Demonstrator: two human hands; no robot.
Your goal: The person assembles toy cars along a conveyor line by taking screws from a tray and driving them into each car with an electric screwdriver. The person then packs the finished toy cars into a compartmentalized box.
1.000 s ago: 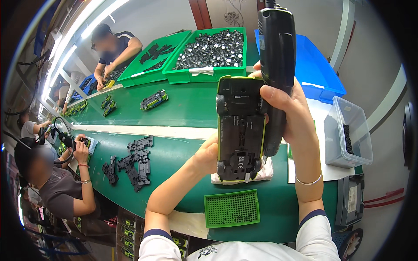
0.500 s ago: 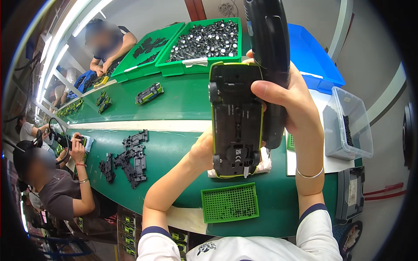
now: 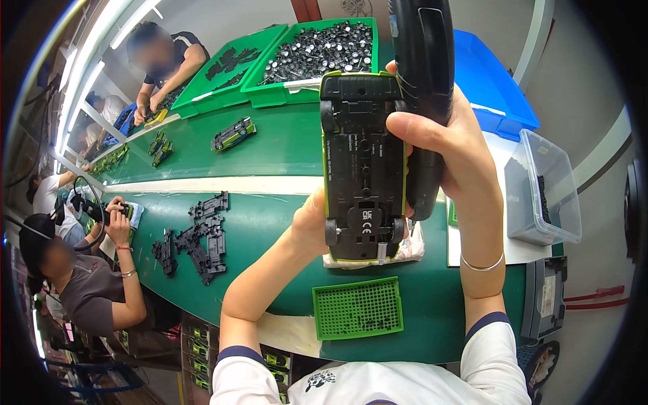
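A toy car is held up in front of me with its black underside facing me; a lime-green body edge shows round it. My left hand grips the car's left side, its fingers mostly hidden behind it. My right hand is wrapped round a long black power tool, which looks like an electric screwdriver, upright along the car's right side. The right thumb reaches across to the car's edge. Below the car, a folded white cloth lies on the green table.
A green peg tray holding small dark parts is near me. Black chassis parts lie left; another toy car lies beyond. Green bins, a blue bin and a clear box stand behind and right. Co-workers sit left.
The car has risen slightly and its underside faces me more squarely. Both hands keep their hold, and the black tool stays alongside the car.
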